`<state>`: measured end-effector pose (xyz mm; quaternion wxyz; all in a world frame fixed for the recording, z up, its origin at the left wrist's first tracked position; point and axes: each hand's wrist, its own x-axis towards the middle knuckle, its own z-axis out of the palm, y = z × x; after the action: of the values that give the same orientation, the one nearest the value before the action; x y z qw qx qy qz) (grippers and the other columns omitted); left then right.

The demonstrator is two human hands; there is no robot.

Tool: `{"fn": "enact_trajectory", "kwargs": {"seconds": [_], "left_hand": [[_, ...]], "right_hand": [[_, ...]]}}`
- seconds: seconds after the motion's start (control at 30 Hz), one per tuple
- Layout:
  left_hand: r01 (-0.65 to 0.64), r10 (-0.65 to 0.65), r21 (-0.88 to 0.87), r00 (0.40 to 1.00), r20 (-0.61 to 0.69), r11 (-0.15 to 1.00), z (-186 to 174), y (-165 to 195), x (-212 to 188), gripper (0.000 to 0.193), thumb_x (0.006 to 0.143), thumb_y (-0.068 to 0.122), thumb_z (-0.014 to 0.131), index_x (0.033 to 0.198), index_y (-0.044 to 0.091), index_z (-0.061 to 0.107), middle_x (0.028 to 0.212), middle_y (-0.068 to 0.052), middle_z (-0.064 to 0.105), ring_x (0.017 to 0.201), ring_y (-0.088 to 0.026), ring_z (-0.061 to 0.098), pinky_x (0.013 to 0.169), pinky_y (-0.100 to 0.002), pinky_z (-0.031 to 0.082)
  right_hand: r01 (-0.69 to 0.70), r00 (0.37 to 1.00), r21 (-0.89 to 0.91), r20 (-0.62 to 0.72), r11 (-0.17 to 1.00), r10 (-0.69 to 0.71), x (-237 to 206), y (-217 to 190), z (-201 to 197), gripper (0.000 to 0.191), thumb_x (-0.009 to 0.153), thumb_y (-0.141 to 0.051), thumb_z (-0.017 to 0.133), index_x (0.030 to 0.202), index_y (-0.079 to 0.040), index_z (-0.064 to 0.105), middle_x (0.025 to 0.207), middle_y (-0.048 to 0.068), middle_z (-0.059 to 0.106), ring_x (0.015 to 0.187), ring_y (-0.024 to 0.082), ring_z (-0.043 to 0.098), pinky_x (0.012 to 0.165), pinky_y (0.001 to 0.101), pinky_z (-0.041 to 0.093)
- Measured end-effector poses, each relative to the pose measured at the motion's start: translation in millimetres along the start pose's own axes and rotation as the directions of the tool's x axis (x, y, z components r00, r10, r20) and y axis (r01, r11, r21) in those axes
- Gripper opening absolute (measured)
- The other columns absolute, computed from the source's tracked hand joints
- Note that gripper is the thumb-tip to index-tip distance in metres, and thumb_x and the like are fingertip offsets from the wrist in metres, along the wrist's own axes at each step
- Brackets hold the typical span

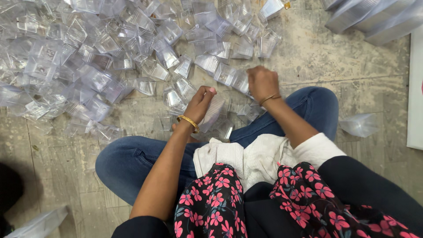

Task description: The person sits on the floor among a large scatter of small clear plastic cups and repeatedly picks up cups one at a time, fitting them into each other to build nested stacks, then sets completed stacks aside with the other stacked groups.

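Boxes (94, 57), small and clear plastic, are lying in a wide heap on the floor (317, 57), filling its far left part and thinning out toward the person's knees. Stacks (374, 17) of more clear plastic pieces are lying at the far right corner, well apart from the heap, and a white panel (416, 88) is running along the right edge. The person is sitting cross-legged on the floor in jeans (132, 161), with a white cloth (246, 156) bunched in the lap and dark sleeves patterned with pink flowers.

Left hand (200, 105) is hovering just in front of the knees at the near edge of the heap, fingers curled around a ribbed clear box (214, 112) and grasping it; a gold bangle (188, 123) is sitting on that wrist. Right hand (262, 83) is reaching a little farther out, knuckles up and fingers bent down into the boxes at the heap's near edge, touching them; whether it is gripping one I cannot tell. A thin bangle is circling that wrist too.

One loose clear piece (361, 124) is lying alone on the floor to the right of the knee, and a clear bag (37, 224) is showing at the near left corner.
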<state>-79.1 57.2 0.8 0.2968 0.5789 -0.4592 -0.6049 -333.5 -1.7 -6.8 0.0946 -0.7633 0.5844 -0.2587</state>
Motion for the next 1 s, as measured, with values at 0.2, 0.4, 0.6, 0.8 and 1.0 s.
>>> {"fn": "enact_trajectory", "kwargs": {"seconds": [0.2,0.4,0.6,0.8,1.0], "left_hand": [[0.047,-0.048,0.108,0.999,0.011,0.993,-1.2,12.2,-5.0,0.048,0.098,0.054,0.054,0.115,0.01,0.065,0.089,-0.005,0.068,0.079,-0.013,0.056,0.077,-0.029,0.046],[0.109,-0.122,0.212,0.991,0.052,0.971,4.0,10.6,-3.6,0.05,0.099,0.056,0.052,0.125,0.014,0.064,0.088,-0.012,0.065,0.081,-0.019,0.057,0.078,-0.034,0.046],[-0.261,0.256,-0.02,0.924,0.283,0.965,10.4,-7.3,3.3,0.054,0.104,0.049,0.048,0.147,0.017,0.047,0.145,-0.009,0.053,0.13,-0.022,0.053,0.107,-0.036,0.04],[-0.2,0.197,0.008,0.97,0.143,0.98,-1.6,-14.3,9.0,0.042,0.107,0.045,0.047,0.133,0.014,0.057,0.126,-0.008,0.065,0.116,-0.019,0.059,0.101,-0.033,0.045],[0.058,-0.054,0.133,0.998,-0.035,0.989,-11.8,2.3,1.4,0.048,0.103,0.055,0.048,0.13,0.016,0.057,0.083,-0.01,0.057,0.081,-0.022,0.053,0.076,-0.037,0.045]], "right_hand": [[-0.135,0.991,-0.08,-0.012,0.988,0.135,5.0,7.5,2.8,0.012,0.089,-0.014,0.07,0.091,-0.009,0.081,0.089,0.012,0.077,0.079,0.034,0.071,0.069,0.0462,0.052],[-0.611,0.789,0.471,0.428,0.637,0.44,6.4,33.2,-15.3,0.02,0.095,-0.018,0.068,0.104,-0.002,0.077,0.086,0.007,0.075,0.076,0.015,0.067,0.07,0.0298,0.053],[-0.612,0.721,0.402,0.638,0.681,0.271,-20.5,-11.6,-7.4,0.022,0.091,-0.016,0.066,0.106,-0.006,0.078,0.088,0.008,0.076,0.076,0.016,0.07,0.071,0.0302,0.055],[-0.252,0.96,0.246,0.186,0.936,0.21,-8.8,-47.9,-8.0,0.015,0.092,-0.012,0.067,0.101,-0.007,0.078,0.093,0.015,0.074,0.08,0.029,0.072,0.076,0.0394,0.056],[0.012,1.0,0.246,-0.007,0.969,-0.011,42.1,-48.4,11.8,0.015,0.084,-0.005,0.072,0.099,-0.002,0.076,0.092,0.016,0.073,0.082,0.035,0.07,0.075,0.0428,0.056]]}}
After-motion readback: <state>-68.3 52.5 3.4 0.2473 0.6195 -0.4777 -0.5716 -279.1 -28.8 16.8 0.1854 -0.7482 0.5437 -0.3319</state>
